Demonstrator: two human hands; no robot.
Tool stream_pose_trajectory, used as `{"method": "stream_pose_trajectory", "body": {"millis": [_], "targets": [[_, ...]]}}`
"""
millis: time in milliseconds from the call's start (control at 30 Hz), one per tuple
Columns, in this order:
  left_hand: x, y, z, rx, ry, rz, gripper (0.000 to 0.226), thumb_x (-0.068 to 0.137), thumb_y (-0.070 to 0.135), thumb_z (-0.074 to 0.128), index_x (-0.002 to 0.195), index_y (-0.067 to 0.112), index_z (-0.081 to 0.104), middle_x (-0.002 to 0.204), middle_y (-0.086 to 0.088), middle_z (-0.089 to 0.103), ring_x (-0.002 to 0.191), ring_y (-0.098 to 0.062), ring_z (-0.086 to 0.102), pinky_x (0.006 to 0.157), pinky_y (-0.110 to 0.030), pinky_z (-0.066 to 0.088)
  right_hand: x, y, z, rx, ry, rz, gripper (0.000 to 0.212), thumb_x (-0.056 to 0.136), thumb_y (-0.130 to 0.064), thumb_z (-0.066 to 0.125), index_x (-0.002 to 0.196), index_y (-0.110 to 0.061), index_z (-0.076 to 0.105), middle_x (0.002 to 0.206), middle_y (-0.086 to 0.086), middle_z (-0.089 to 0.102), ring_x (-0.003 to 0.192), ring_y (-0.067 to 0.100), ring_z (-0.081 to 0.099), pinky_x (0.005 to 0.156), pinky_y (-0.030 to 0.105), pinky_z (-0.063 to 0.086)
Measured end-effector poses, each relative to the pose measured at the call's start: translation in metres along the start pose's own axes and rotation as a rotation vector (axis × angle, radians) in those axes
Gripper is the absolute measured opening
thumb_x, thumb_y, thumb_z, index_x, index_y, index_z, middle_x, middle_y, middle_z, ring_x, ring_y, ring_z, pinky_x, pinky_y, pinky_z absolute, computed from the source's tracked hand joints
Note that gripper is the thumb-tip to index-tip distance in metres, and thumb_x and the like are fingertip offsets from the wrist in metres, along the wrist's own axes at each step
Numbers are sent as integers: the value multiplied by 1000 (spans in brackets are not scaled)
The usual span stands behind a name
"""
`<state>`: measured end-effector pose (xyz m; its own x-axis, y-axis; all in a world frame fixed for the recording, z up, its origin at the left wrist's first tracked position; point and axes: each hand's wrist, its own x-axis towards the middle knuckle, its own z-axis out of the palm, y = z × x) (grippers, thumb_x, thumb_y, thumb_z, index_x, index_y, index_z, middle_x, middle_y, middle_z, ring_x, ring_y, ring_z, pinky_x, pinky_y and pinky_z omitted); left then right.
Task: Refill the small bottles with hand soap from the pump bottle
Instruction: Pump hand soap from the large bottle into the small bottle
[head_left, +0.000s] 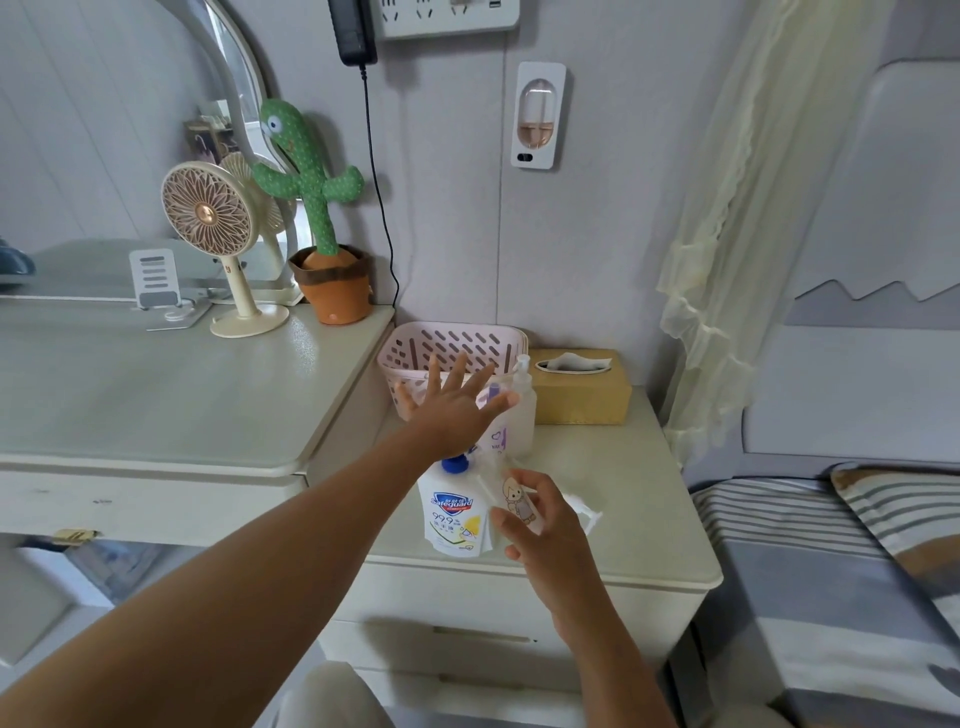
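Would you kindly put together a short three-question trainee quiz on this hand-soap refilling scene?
1. True or false: the right hand holds a small bottle bearing a cartoon figure.
2. What colour is the pump on the Safeguard bottle? A red, B blue, C green.
3. Name the thing standing just right of the pink basket.
Key: 1 true; 2 B; 3 the tissue box.

Home bedroom, bed (810, 571), nightstand (649, 519), vanity mirror (228, 78)
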<state>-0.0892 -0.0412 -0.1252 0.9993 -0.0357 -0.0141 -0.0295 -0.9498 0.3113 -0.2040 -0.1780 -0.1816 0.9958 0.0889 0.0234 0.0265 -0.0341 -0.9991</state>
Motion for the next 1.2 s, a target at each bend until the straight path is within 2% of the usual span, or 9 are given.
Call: {"method": "stream_pose_trajectory", "body": {"millis": [167,367,533,633,800,933,1033,1133,1200], "targets": [[-4,0,5,-8,-22,-24,69,84,74,20,146,45,13,158,10,-6,144,-22,-16,106,-64,-16,1,4,1,-3,1,8,35,87,-10,63,118,-21,51,106,-8,60,85,6,60,55,12,47],[-4,5,-5,66,-17,32,69,88,71,17,149,41,5,157,7,-15,141,-23,-25,103,-63,-20,2,0,-2,-13,2,-14,33,87,-11,64,112,-29,52,102,-15,61,80,-3,62,61,15,51],[-20,13,-13,94,-21,89,59,96,58,18,149,37,1,156,7,-15,141,-20,-24,103,-50,-25,3,1,-3,-13,-2,-17,34,86,-12,64,111,-32,52,103,-16,61,84,-1,62,64,15,51],[-16,5,-3,22,-16,19,60,94,61,23,148,42,4,158,6,-12,143,-24,-20,105,-61,-17,3,5,-1,-27,1,-14,33,86,-11,65,109,-32,52,101,-16,61,80,-7,61,64,15,50],[-10,5,-1,-7,-36,-18,68,87,71,21,148,43,7,158,8,-9,143,-24,-18,106,-63,-17,3,3,-1,-13,-7,-3,32,87,-12,64,111,-29,52,100,-14,61,80,5,61,57,15,50],[-15,12,-14,87,-43,31,69,91,67,19,150,36,2,157,6,-15,142,-22,-23,105,-59,-22,3,-2,-3,-4,-13,-14,32,87,-13,64,110,-31,51,103,-15,60,86,5,61,58,14,50],[-26,17,-17,74,-35,75,64,96,58,21,151,31,4,157,6,-12,142,-18,-22,100,-46,-28,3,-2,-6,6,-27,-15,31,87,-12,64,109,-31,52,101,-16,60,84,3,62,59,13,49],[-22,8,-6,-57,14,33,67,92,64,24,150,36,6,157,7,-12,142,-20,-22,105,-55,-22,3,2,-6,-16,-25,-13,32,86,-11,65,105,-33,53,99,-15,62,80,-5,61,62,14,48],[-21,8,-2,-26,-22,23,68,92,64,24,150,35,5,157,5,-12,142,-21,-21,106,-54,-21,4,4,-4,-25,-17,-8,32,85,-11,66,104,-34,53,99,-15,62,79,-5,61,62,15,48]]}}
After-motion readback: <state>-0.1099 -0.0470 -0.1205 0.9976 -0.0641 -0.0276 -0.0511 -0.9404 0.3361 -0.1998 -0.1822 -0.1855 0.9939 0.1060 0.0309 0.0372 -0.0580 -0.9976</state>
